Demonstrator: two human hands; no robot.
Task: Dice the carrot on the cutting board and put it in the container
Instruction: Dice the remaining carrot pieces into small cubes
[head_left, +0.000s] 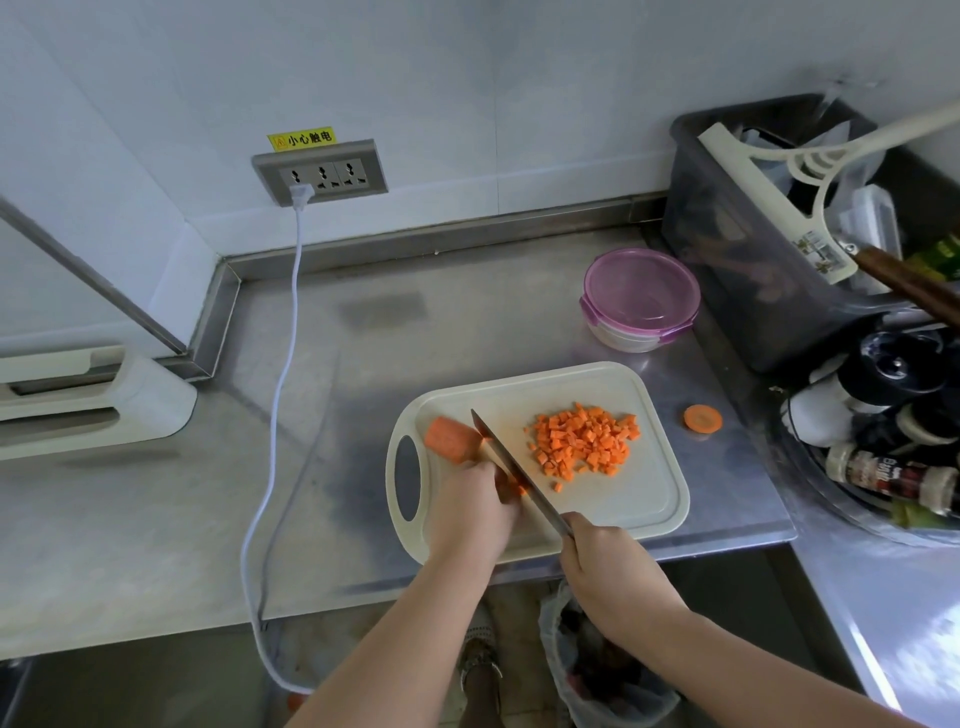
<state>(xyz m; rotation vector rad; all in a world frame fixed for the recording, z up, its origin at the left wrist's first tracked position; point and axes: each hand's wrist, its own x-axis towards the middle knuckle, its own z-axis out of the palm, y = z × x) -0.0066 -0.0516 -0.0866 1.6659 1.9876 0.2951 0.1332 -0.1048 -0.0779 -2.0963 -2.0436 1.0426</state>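
Observation:
A cream cutting board (644, 499) lies on the steel counter. A pile of diced carrot (584, 439) sits on its far right part. A thick carrot chunk (449, 439) lies at the board's left, near the handle hole. My left hand (470, 512) presses down on carrot strips (511, 486), mostly hidden under the fingers. My right hand (605, 564) grips the handle of a knife (519, 473), whose blade rests against the left fingers on the strips. A round container with a purple lid (640, 297) stands closed behind the board.
A carrot end slice (702, 419) lies on the counter right of the board. A dark bin (753, 244) of utensils and a tray of spice bottles (893, 467) crowd the right side. A white cable (283, 364) runs from the wall socket (319, 174) down the counter's left.

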